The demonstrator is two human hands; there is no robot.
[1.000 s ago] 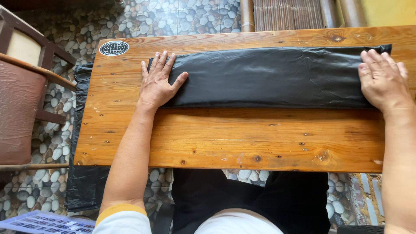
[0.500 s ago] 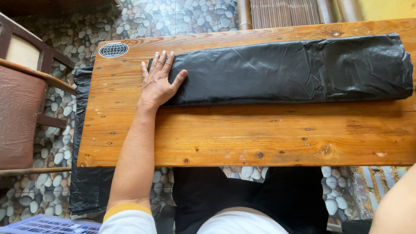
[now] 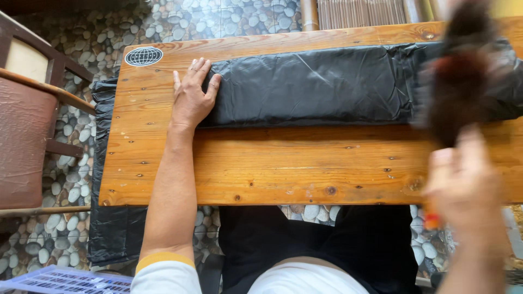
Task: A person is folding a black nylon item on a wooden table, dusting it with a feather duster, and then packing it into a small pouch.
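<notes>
Black plastic roll (image 3: 327,84) flat on wooden table (image 3: 272,163), upper half of frame.
Glossy, wrinkled, long; runs left-right from centre-left to right edge. Left hand (image 3: 192,98) open, palm down, fingers spread, pressing roll's left end. Right hand (image 3: 466,185) lower right, blurred, raised clear of roll, gripping dark fuzzy brush-like object (image 3: 457,81); grip detail unclear.
</notes>
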